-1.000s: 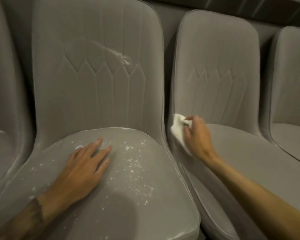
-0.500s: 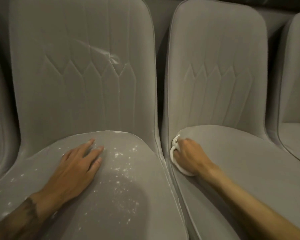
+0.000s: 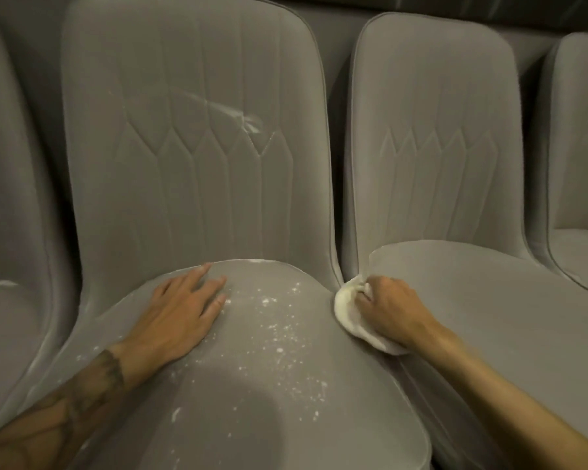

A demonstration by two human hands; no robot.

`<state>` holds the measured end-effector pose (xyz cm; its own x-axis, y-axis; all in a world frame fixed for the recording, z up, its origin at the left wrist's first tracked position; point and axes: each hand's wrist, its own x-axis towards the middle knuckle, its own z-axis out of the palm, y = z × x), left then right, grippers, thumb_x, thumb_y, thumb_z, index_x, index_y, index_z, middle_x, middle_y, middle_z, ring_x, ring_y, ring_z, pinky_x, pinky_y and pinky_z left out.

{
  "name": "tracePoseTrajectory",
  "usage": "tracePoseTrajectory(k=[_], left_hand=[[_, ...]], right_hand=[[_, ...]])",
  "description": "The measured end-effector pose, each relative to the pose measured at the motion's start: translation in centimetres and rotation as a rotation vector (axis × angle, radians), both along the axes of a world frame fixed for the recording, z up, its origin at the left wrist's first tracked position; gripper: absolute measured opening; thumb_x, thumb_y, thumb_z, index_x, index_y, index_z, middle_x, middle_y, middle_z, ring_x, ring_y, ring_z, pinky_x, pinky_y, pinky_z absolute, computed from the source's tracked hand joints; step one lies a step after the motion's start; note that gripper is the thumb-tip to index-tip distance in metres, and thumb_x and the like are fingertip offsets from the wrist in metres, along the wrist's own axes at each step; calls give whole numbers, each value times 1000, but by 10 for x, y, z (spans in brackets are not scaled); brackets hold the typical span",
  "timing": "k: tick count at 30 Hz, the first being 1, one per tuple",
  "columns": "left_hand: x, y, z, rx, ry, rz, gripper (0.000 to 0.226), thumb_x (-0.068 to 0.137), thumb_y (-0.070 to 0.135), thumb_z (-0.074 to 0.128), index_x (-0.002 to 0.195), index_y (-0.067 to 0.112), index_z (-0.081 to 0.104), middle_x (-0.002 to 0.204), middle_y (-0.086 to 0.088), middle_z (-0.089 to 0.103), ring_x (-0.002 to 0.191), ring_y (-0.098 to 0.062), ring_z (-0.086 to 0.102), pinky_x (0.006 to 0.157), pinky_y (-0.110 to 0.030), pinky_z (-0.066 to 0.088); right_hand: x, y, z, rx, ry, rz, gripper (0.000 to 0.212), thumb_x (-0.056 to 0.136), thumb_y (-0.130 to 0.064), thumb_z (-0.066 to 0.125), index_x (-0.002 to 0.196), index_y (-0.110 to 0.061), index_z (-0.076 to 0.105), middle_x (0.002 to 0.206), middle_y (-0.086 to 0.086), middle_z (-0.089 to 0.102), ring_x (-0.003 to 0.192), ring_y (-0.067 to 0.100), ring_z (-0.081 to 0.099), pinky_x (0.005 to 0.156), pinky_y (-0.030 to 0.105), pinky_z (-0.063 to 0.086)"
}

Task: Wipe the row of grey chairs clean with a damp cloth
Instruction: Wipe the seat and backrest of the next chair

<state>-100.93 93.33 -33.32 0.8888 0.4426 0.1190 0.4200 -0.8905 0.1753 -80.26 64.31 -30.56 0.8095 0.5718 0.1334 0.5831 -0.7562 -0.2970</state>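
Note:
Grey upholstered chairs stand side by side in a row. The middle chair (image 3: pixel 197 157) has white crumbs and powder (image 3: pixel 279 337) scattered over its seat and a pale smear on its backrest. My left hand (image 3: pixel 180 313) lies flat and open on that seat, left of the crumbs. My right hand (image 3: pixel 387 310) is shut on a white cloth (image 3: pixel 348 313) and presses it onto the left edge of the seat of the chair to the right (image 3: pixel 435 147), at the gap between the two chairs. That seat looks free of crumbs.
A further grey chair (image 3: pixel 577 157) is cut off at the right edge, and another (image 3: pixel 11 232) at the left shows a white mark on its seat. A dark wall runs behind the backrests.
My right hand dropped with the cloth from the lower backrest edge to the left edge of the seat and slid a little forward along it. My left hand stayed flat on the middle seat.

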Motion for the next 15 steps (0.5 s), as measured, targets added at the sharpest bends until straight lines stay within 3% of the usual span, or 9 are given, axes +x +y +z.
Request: tracePoseTrajectory(k=[2,4,7,9,11,15], left_hand=[[-1,8,-2,1,-5,-8,58,106,57,20,160,41,29,172,7,15,156,-16,19,127,-38,10],[-3,16,-3,15,-19,-10,55,107,56,23,159,41,33,172,6,18,155,-16,22,125,-37,12],[-14,30,1,6,-15,-24,58,105,59,19,160,42,31,172,8,15,156,-14,19,125,-35,11],[-25,37,4,-10,2,-35,68,99,64,10,161,42,28,173,9,12,157,-13,16,126,-35,9],[-38,45,6,2,7,-42,72,95,64,8,161,42,27,173,10,11,157,-12,15,125,-33,8],[-63,65,10,25,1,-51,66,101,61,13,161,40,31,172,11,15,156,-11,18,125,-32,9]], right_hand=[[-17,18,4,126,131,38,24,99,-33,52,87,-14,57,91,9,66,92,34,63,69,32,37],[-27,42,6,225,178,52,24,99,-33,53,99,-12,63,99,8,65,98,31,62,75,35,43],[-39,62,2,74,-70,-16,34,99,-47,50,121,-24,60,123,6,50,116,27,51,96,38,42],[-52,63,-5,50,-206,-5,47,94,-60,47,128,-29,55,128,1,42,119,24,45,100,42,40],[-61,65,-15,7,-221,44,59,89,-69,44,131,-28,52,129,-1,43,116,23,44,99,40,39],[-49,78,-21,-107,-291,9,42,102,-49,40,125,-16,53,126,8,48,108,28,47,93,39,40]])
